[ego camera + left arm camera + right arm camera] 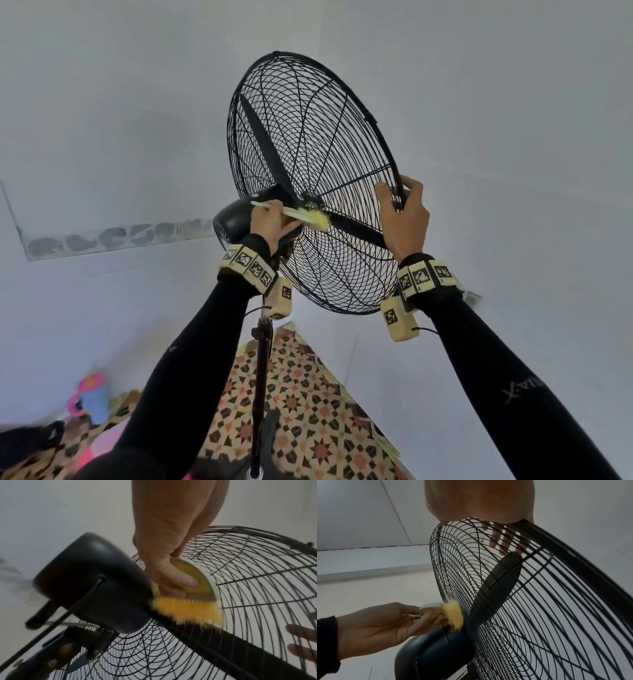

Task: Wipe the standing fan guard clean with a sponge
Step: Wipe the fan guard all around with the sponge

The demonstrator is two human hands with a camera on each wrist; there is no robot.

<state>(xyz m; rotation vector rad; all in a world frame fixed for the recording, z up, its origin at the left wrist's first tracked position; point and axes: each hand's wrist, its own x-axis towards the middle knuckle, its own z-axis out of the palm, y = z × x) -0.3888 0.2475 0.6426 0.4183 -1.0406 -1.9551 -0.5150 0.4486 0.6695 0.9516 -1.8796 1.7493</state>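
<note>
Near, lower part of head view: both forearms in black sleeves [191,387] w/ marker-tag wristbands [249,267]; right sleeve carries grey lettering, partly cut off, can't read it. The codes on the tags are patterns only, no words.

L hand [270,222] at frame centre grips a small yellow brush [308,216], fingers curled round its pale handle. No sponge as such shows; the tool has yellow bristles [187,609], blurred in left wrist view, pressed on the rear of the fan guard [308,144] right beside the motor housing [89,577].

R hand [404,212] centre-right clamps the guard rim, thumb on the near side, fingers [496,538] wrapped behind and seen only through the wires.

Guard is black wire, tilted, fills the upper centre of head view; blades [263,137] sit inside, half hidden by mesh. Pole [262,387] drops to bottom centre, its base cut off.

Below: patterned floor mat [308,411], star motifs in tan, black, orange. Lower left a pink & blue item [90,397], too blurred to ID. Beyond: plain pale walls [102,102], w/ a grey patched strip [113,238] at mid-left.
</note>
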